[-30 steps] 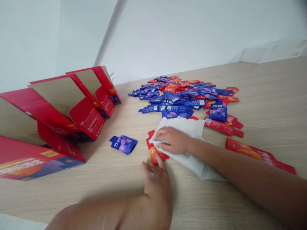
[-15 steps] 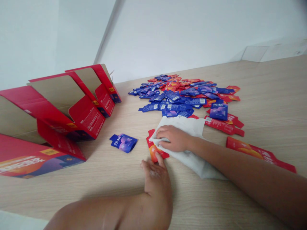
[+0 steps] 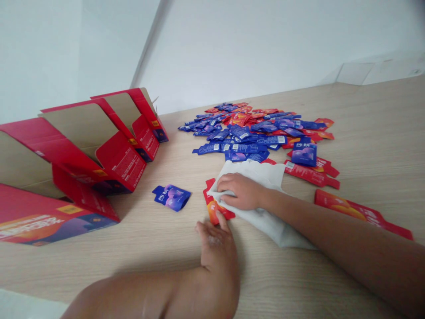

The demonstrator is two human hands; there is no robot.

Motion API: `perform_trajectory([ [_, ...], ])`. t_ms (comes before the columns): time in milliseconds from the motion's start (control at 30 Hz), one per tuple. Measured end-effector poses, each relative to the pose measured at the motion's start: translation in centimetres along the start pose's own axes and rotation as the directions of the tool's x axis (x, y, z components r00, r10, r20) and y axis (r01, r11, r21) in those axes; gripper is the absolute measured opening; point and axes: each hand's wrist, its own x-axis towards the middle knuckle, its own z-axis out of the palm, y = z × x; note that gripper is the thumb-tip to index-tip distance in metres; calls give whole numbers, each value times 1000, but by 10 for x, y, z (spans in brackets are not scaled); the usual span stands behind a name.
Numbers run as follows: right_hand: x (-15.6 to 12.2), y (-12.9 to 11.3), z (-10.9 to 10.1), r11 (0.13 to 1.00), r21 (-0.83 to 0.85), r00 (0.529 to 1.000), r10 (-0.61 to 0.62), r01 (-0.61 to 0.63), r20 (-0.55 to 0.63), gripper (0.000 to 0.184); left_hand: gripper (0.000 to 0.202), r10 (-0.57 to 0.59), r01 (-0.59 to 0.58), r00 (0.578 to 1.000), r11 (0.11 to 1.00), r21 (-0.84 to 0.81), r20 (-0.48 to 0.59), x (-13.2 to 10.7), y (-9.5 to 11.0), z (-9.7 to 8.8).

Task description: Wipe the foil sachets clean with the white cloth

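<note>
My right hand [image 3: 241, 191] presses a crumpled white cloth [image 3: 255, 181] down on the wooden table, its fingers curled over the fabric. Under the cloth's left edge lies a red and orange sachet [image 3: 215, 212], partly hidden. My left hand [image 3: 215, 246] rests on the table just below that sachet, with its fingertips at the sachet's lower edge. A blue sachet [image 3: 171, 197] lies alone to the left of both hands.
A large pile of blue and red sachets [image 3: 252, 133] covers the table [image 3: 292, 274] beyond my hands. A long red sachet [image 3: 361, 213] lies to the right. Opened red cardboard boxes [image 3: 86, 150] stand at the left, and a white wall rises behind.
The view has shifted very slightly. Both hands, the cloth and the sachets stay in nearly the same places.
</note>
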Motion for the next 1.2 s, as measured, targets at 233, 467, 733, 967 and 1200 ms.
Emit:
perform_trajectory([
  [233, 1, 0, 0, 1000, 0, 1000, 4, -4, 12, 19, 51, 9, -9, 1000, 993, 122, 0, 0, 1, -3],
  [467, 0, 1, 0, 1000, -6, 1000, -1, 1, 2, 19, 51, 32, -34, 999, 992, 124, 15, 0, 0, -4],
  [733, 0, 1, 1, 1000, 2, 1000, -1, 1, -1, 19, 48, 29, -29, 1000, 974, 223, 1, 0, 1, -7],
  [967, 0, 1, 1, 1000, 5, 1000, -3, 3, 9, 20, 49, 12, -13, 1000, 948, 318, 5, 0, 2, -9],
  [1200, 0, 0, 0, 1000, -14, 1000, -3, 3, -2, 18, 50, 44, -51, 998, 974, 219, 37, 0, 0, -8],
])
